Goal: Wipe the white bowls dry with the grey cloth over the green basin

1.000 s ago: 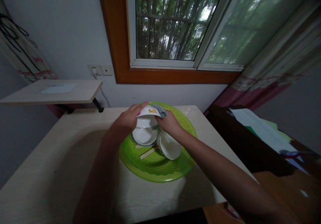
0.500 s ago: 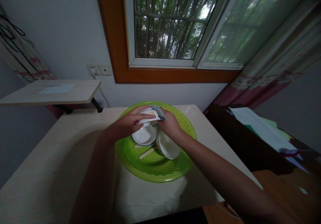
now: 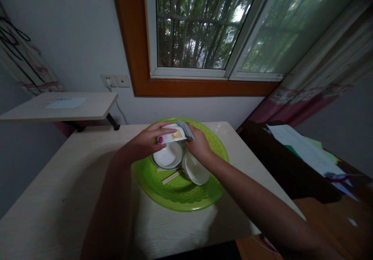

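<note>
A white bowl with a pink and yellow pattern [image 3: 171, 136] is held on its side above a green basin [image 3: 186, 205]. My left hand [image 3: 145, 141] grips the bowl from the left, fingers over its outside and thumb below. My right hand [image 3: 197, 140] holds a grey cloth [image 3: 185, 130] against the bowl's right rim; its fingertips are hidden behind the cloth and bowl. Inside the basin, beneath my hands, lie a white bowl [image 3: 167, 157], another white bowl tilted on its side [image 3: 197, 170] and light wooden chopsticks [image 3: 171, 177].
The basin stands on a pale wooden table [image 3: 96, 201]. A raised shelf [image 3: 99, 106] with a paper label is at the left. Papers [image 3: 305, 151] lie on a dark surface at the right. Behind the table are a wall socket [image 3: 108, 81] and a window.
The held bowl has turned slightly, so more of its pattern shows. My left hand has shifted a little with it, and the cloth sits slightly differently on the rim.
</note>
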The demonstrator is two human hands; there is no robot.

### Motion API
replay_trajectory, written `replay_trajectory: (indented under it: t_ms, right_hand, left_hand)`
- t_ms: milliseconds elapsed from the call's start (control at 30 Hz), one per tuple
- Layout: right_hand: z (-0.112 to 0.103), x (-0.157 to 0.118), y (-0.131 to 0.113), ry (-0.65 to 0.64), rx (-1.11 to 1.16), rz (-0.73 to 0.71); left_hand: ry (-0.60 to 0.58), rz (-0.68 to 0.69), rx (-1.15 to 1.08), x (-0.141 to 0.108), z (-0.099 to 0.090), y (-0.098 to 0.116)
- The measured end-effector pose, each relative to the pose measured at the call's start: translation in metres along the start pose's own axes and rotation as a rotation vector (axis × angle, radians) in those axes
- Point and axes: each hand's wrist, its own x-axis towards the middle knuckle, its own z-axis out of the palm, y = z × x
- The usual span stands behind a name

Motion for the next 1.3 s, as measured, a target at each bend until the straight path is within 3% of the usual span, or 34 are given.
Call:
replay_trajectory:
  t_ms: [667, 867, 1067, 1300]
  right_hand:
    - [0.001, -0.001, 0.001, -0.004, 0.022, 0.005]
    - [0.002, -0.001, 0.003, 0.023, 0.038, 0.000]
    - [0.002, -0.001, 0.003, 0.016, 0.049, -0.005]
    - [0.002, -0.001, 0.003, 0.003, 0.043, 0.008]
  left_hand:
    - [0.005, -0.032, -0.078, 0.001, -0.003, 0.011]
    - [0.058, -0.096, -0.055, 0.001, -0.003, 0.016]
    - [0.024, 0.007, -0.044, 0.001, -0.002, 0.006]
    - [0.015, -0.003, -0.049, 0.000, -0.003, 0.006]
